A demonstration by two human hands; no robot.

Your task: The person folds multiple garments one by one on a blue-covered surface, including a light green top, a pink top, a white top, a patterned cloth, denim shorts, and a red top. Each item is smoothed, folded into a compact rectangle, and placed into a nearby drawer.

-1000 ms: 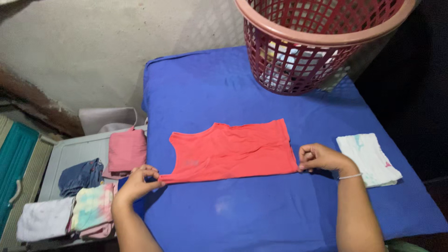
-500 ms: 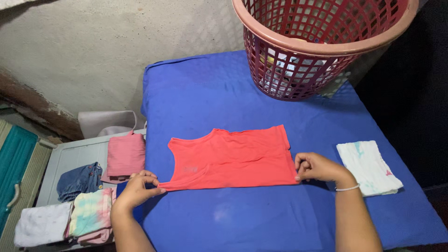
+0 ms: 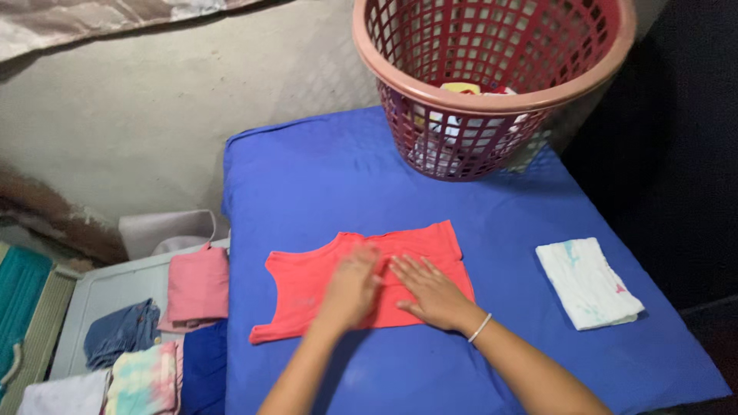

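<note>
Coral top (image 3: 307, 296): both hands (image 3: 392, 288) flat, palms down.

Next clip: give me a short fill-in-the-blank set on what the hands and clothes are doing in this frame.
1. Both the left hand and the right hand lie flat on the coral-red ____.
2. The top is spread on a ____ covered surface.
3. At the far end stands a pink plastic laundry ____.
4. A folded white cloth lies to the ____ of the top.

Missing words: top; blue; basket; right
</note>
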